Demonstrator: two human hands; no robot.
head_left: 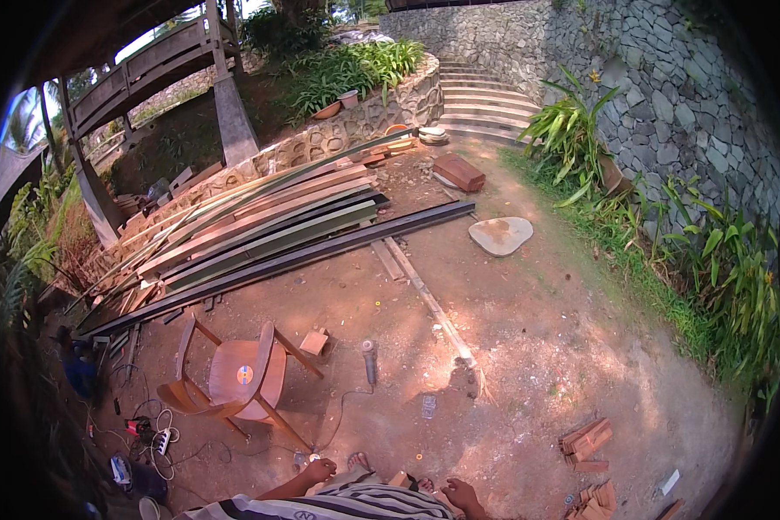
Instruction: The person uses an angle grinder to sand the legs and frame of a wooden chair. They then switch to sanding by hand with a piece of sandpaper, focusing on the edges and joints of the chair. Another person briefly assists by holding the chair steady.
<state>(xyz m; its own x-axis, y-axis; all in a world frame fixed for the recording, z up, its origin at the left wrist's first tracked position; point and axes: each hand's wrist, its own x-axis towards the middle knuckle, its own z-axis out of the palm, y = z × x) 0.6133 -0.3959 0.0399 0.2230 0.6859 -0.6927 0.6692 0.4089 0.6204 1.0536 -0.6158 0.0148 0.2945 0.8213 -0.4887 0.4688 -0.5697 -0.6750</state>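
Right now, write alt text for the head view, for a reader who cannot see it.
A person looks down at a dirt yard, left hand and right hand empty at the lower edge. Ahead, a wooden chair lies tipped beside an angle grinder on its cord. Long planks are stacked beyond, near stone steps.

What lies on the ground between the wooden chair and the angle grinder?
In the head view, a small wooden block lies between the wooden chair and the angle grinder, on bare dirt.
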